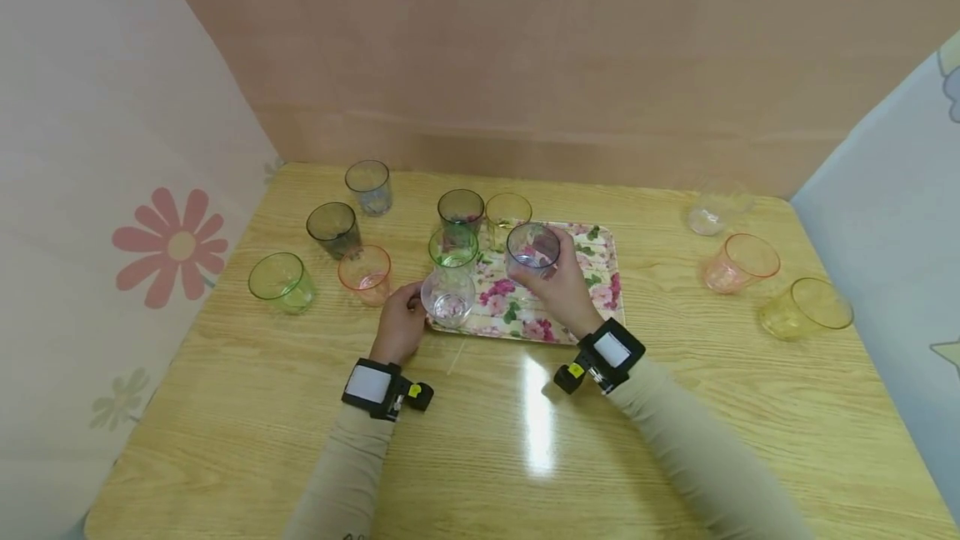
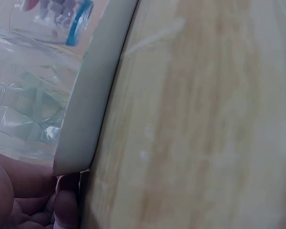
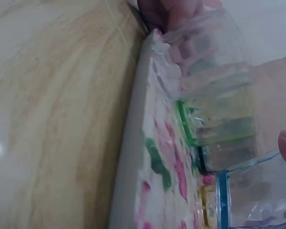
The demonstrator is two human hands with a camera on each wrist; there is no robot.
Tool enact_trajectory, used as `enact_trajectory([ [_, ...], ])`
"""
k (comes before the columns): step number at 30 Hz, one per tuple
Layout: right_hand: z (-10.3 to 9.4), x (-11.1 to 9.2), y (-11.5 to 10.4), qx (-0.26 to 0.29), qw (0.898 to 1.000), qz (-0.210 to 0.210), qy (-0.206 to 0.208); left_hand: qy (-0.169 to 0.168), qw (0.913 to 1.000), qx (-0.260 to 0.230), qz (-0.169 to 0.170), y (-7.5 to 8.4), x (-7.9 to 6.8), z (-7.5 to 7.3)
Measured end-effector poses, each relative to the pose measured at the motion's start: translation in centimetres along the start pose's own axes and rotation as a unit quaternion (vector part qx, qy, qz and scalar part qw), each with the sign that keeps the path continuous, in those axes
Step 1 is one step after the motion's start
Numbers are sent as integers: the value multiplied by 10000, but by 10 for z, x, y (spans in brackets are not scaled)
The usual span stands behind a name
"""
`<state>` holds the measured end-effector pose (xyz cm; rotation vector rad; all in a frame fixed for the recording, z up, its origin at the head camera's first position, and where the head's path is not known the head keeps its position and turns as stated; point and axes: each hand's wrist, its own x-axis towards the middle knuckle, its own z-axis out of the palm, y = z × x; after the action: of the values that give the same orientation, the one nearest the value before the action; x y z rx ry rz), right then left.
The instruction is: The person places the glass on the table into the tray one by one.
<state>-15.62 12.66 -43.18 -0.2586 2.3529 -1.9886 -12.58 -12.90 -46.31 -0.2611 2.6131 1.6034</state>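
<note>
Right hand (image 1: 558,286) has its fingers wrapped around a blue-tinted glass (image 1: 532,252), thumb on the near side, holding it over the middle of a floral tray (image 1: 603,265); can't really tell whether the glass is touching the tray or just above it. Left hand (image 1: 400,327) is down at the tray's near left corner, fingers curled in and pinching that corner, right next to a clear glass (image 1: 448,305). Going back from the clear one along the tray's left side there's a green glass (image 1: 453,252) and then a dark grey glass (image 1: 460,211), with a yellow glass (image 1: 508,217) beside the grey one, toward the blue. In the head view those overlap a bit, so I can't say if they're actually touching. Off the tray to the left, on the wooden worktop (image 1: 480,473), there's another set: a bluish glass (image 1: 371,190) at the back, a smoky grey glass (image 1: 334,232), a pinkish-red glass (image 1: 365,277) nearest the left hand, and a light green glass (image 1: 283,286) furthest out. Well over to the right are three more: a see-through glass (image 1: 712,211) at the back that's pretty hard to make out, then a pink glass (image 1: 742,263), then an amber-yellow glass (image 1: 806,311) nearest the right wall panel (image 1: 892,215). Both wrists have a black strap-on unit over beige sleeves.
</note>
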Motion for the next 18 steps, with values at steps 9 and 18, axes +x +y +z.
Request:
enact_trajectory([
  [9, 23, 2, 5, -283, 9994, 159, 72, -34, 10000, 24, 72, 0, 0, -1],
  [18, 31, 5, 10, -289, 9991, 310, 56, -29, 10000, -33, 28, 0, 0, 0],
])
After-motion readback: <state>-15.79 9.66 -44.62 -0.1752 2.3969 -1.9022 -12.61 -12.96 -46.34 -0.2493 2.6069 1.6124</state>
